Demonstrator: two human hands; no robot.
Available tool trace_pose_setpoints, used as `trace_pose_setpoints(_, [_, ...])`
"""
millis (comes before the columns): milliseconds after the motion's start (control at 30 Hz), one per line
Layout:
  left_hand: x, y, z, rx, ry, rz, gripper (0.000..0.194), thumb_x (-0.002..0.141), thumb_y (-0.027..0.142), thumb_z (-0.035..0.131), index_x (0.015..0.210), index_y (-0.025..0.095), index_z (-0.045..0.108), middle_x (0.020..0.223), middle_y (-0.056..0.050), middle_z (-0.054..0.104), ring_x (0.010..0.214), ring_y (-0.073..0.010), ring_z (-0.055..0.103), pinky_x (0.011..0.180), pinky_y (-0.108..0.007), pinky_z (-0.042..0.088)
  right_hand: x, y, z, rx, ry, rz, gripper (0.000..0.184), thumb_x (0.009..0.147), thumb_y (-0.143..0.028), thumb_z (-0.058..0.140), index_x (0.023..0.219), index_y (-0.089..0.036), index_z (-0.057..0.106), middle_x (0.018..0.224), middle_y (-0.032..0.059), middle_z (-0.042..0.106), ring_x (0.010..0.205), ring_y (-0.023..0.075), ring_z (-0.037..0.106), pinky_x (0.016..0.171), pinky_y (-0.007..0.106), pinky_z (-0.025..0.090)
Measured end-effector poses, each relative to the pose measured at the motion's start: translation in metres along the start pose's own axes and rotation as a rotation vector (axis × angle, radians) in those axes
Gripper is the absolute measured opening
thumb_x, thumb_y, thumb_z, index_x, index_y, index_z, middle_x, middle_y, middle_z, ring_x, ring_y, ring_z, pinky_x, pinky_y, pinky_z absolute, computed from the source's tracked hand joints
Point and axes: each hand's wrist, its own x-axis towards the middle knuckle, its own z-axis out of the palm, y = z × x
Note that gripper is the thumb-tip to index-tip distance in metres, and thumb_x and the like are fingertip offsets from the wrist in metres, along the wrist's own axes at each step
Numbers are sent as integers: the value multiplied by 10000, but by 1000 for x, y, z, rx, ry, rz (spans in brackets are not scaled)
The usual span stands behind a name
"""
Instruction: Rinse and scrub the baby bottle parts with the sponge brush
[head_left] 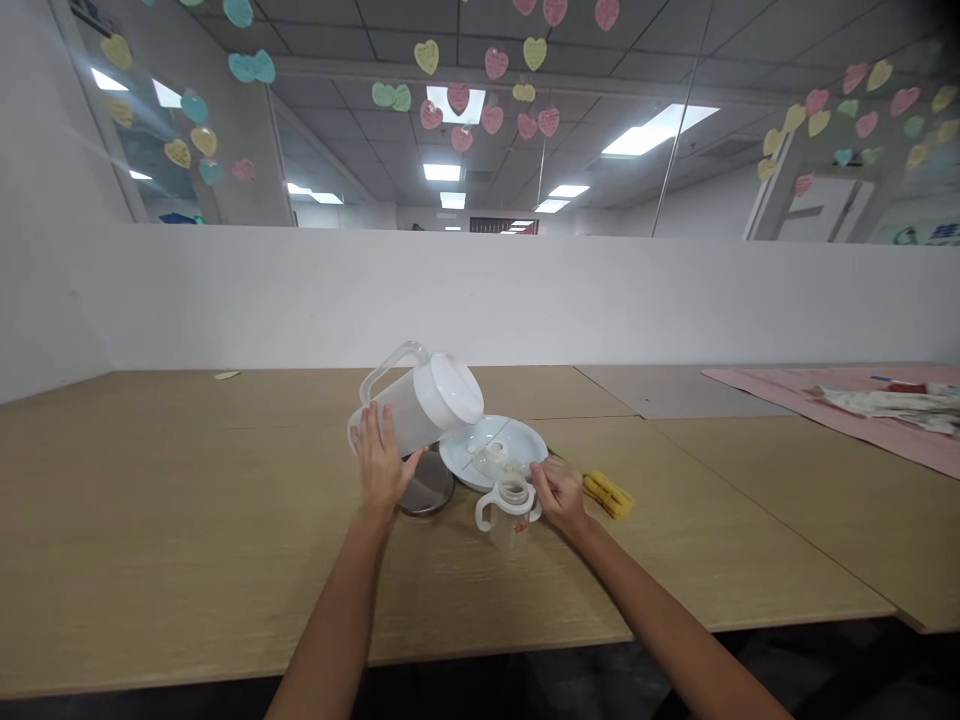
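My left hand [379, 465] grips the body of a translucent white lidded pitcher [401, 412], which is tilted with its white lid end toward the right. My right hand [559, 492] is closed on the right handle of a clear baby bottle [511, 522] with a white two-handled collar. The bottle stands with its mouth uncovered, in front of a white divided plate [529, 440]. In the plate lie clear bottle parts [491, 460], partly hidden behind the bottle. The lid end of the pitcher is above the plate's left rim. Whether liquid is flowing cannot be made out.
Beside the plate, below the pitcher, lies a dark round dish or lid [429, 487]. A yellow sponge brush [607, 493] lies right of my right hand. A pink cloth [795, 400] with items on it is at the far right. A white wall [337, 300] stands behind the table.
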Motion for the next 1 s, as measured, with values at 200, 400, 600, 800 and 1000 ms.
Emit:
trace_pose_setpoints(200, [1,3,-2,42,-71,15,793,792,417,573,1416,39,263,1466,-272,254,1387,-387,171,1100,-589,130,1,0,-1,-29,-60,71,445,925,-308,381,490,-216,362,477,-7,377,488,123,327,538,295,274])
trace_pose_setpoints(400, [1,3,-2,44,-88,14,782,794,426,563,1411,39,279,1471,-268,249,1386,-388,175,1098,-591,127,2,-3,-2,-23,-59,65,442,917,-296,393,483,-217,366,475,-8,374,484,125,332,534,294,271])
trace_pose_setpoints(600, [-1,4,-3,59,-96,30,780,781,378,591,1416,46,282,1466,-263,264,1378,-388,203,1099,-591,133,2,-4,-3,-30,-57,69,427,913,-280,407,493,-211,383,489,-10,371,493,126,333,538,290,271])
trace_pose_setpoints(800, [-2,3,-3,87,-115,61,759,785,373,580,1415,60,296,1475,-252,256,1382,-383,200,1099,-589,137,2,-3,-3,-30,-63,77,431,911,-286,410,487,-211,386,486,-8,374,490,126,334,535,291,276])
trace_pose_setpoints(1000, [-1,3,-2,93,-114,61,753,792,379,572,1418,67,294,1481,-244,246,1386,-378,190,1102,-585,135,2,-3,-3,-31,-67,75,433,915,-294,402,490,-215,374,484,-8,370,493,129,336,544,293,284])
